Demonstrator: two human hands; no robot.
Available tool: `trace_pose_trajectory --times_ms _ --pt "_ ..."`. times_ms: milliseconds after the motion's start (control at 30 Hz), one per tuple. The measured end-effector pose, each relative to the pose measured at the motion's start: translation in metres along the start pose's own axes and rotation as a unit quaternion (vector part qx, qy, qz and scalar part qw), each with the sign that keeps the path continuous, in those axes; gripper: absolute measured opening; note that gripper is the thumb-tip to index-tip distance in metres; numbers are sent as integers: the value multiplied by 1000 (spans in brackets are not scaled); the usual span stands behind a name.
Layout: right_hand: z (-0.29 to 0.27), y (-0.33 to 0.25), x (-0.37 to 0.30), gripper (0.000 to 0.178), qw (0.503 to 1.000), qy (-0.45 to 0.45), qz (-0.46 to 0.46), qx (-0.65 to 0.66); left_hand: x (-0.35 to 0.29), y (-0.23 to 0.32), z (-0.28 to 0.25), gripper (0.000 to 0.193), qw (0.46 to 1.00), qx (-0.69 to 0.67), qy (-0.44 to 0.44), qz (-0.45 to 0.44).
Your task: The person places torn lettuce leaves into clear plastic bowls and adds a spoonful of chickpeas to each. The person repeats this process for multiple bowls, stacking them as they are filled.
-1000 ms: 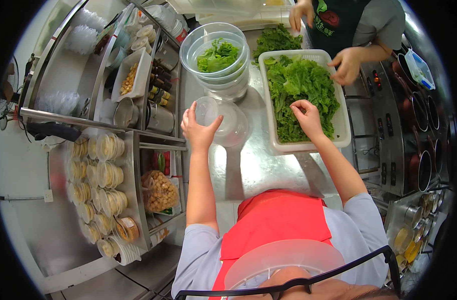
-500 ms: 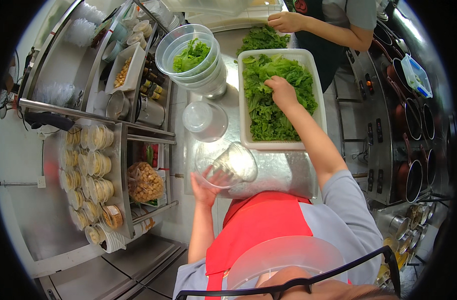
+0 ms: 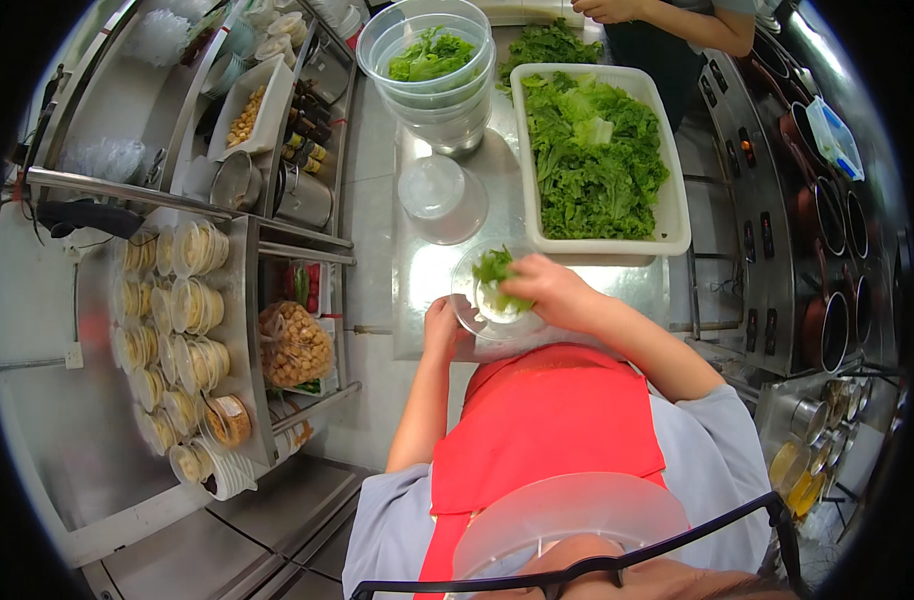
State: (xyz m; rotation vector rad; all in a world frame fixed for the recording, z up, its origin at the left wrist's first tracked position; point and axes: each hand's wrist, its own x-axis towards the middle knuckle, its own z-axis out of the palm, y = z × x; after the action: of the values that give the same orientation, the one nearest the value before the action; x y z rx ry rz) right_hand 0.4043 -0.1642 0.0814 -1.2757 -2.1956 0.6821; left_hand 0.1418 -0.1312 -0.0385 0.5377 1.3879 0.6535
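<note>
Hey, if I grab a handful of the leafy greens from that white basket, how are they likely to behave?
The leafy greens will likely be floppy, since their ruffled leaves bend and drape over one another. They're probably light for their bulk, being thin and loosely heaped in the white basket. Overlapping frilly edges may snag, pulling neighbours along.

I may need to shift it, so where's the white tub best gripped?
Probably by the tub rim at the middle of both long sides, one hand each, coming from the near end: it is long, lettuce covers most of its inside, and other greens lie beyond the far end.
</note>
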Motion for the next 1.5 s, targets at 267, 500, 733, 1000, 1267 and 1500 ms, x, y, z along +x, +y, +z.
trace_pose_trajectory --times_ms 267,500,733,1000,1267,1500 --pt "-50 104 -21 47 880 334 221 -254 -8 24 -26 29 992 80 -5 96" --pt "-72 165 -49 17 828 366 398 149 -9 39 -41 26 985 94 -42 138" --pt "-100 43 -49 9 753 443 222 434 -15 45 -50 23 987 71 -28 145" --pt "-31 -57 -22 11 816 262 113 504 -34 55 -43 20 979 58 -22 195" --pt "31 -27 -17 17 954 121 269 44 -66 72 -17 17 935 170 -43 308" --pt "-15 28 -15 12 936 245 253 -21 -47 33 60 39 570 720 -218 329"
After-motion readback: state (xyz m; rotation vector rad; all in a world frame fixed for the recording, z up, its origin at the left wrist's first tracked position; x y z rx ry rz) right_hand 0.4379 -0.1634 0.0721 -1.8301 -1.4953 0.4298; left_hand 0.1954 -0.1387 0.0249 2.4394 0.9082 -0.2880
